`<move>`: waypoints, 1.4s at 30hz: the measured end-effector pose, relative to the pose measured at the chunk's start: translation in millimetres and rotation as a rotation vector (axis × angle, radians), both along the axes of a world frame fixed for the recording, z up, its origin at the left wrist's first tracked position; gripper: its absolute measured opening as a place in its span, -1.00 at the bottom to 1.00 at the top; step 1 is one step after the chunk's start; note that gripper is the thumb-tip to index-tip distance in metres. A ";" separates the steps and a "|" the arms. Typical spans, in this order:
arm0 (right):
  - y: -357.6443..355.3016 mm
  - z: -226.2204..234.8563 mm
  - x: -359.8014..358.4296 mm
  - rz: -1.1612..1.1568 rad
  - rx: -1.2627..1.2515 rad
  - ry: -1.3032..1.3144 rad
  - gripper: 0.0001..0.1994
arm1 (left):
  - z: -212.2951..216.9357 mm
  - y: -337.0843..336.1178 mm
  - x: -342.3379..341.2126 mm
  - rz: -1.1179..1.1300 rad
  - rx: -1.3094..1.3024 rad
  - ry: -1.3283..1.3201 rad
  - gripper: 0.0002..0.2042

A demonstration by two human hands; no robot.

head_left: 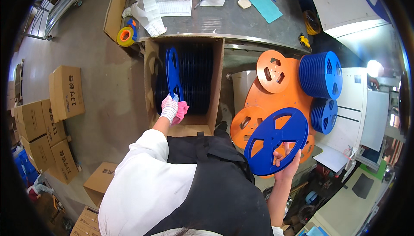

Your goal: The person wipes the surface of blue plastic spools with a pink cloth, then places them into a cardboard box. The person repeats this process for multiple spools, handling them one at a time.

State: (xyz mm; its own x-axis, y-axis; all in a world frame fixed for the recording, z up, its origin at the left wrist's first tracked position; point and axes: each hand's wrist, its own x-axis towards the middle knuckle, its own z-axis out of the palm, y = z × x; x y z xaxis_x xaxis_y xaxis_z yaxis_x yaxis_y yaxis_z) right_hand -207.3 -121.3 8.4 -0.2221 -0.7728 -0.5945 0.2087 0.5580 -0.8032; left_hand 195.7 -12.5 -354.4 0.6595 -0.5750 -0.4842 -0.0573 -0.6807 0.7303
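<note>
Grey worktop point(258, 31) beyond an open carton point(217, 85); left fingers point(169, 102) pinch a blue reel point(172, 65); right fingers point(287, 149) clasp a second reel point(276, 137).

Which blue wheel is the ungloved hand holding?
The blue reel in the right hand, its face showing. The one at the gloved left hand shows nearly edge-on at the box, and those stacked beside the orange stand are unheld.

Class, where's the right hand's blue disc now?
In the head view, the right hand holds the blue disc right of centre, in front of the orange panel.
</note>
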 end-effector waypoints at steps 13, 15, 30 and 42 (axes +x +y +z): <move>-9.3 21.6 -16.9 0.011 -0.361 -0.455 -0.55 | 41.5 -7.2 1.5 0.003 -0.053 0.313 -0.32; -10.3 25.5 -20.1 0.096 -0.389 -0.640 -0.58 | 51.0 -6.9 -1.2 -0.058 -0.163 0.283 -0.34; 5.2 14.9 2.6 0.112 -0.229 -0.942 -0.52 | 150.5 -50.9 -23.5 0.081 -0.662 0.322 -0.62; 28.0 14.4 22.3 0.120 -0.107 -0.967 -0.52 | 299.5 -105.5 -153.6 -0.839 -0.683 0.208 -0.70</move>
State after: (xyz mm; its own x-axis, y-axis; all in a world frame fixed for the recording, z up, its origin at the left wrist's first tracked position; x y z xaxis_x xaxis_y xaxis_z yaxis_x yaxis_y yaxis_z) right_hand -185.0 -93.3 22.8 0.4080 -0.8185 -0.4045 0.7497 0.5532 -0.3632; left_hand 42.1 -118.0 -54.8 -0.1235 -0.9911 0.0504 -0.1443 0.0682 0.9872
